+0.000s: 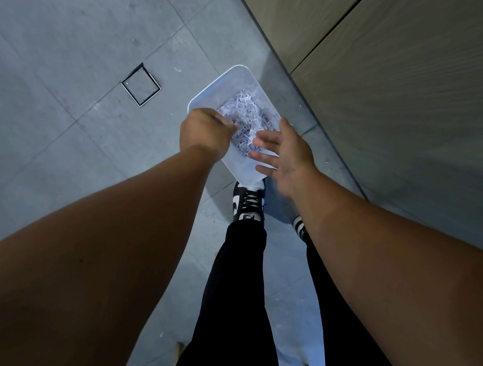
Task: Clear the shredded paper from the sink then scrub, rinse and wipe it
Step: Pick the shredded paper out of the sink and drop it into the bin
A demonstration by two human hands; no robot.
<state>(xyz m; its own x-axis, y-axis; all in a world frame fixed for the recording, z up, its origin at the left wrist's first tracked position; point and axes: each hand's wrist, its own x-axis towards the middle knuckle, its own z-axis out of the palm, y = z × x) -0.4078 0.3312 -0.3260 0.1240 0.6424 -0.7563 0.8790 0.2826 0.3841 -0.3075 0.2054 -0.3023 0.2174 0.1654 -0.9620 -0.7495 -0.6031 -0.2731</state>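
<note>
While the left hand [206, 132] sits curled at mid-frame, knuckles up and fingertips tucked toward the paper [242, 112], I cannot tell whether it pinches any shreds or none. The right hand [285, 153] is spread just to its right, fingers straight and apart, holding nothing. Both hover over a white bin [243, 169] on the floor [41, 101], just right of centre. The paper lies in a loose heap in the bin's far half, and the near half is bare. A few stray flecks dot the floor near the cabinet [388, 73] along the right edge, and a square drain [140, 85] sits up and left of the bin. 1 shoe [247, 205] stands just below the bin. The sink is out of view, so how much paper remains in it cannot be judged. By my reading, step 1, clearing, is under way or near its end, and the 3 later steps, scrubbing, rinsing and wiping, look not yet begun.
</note>
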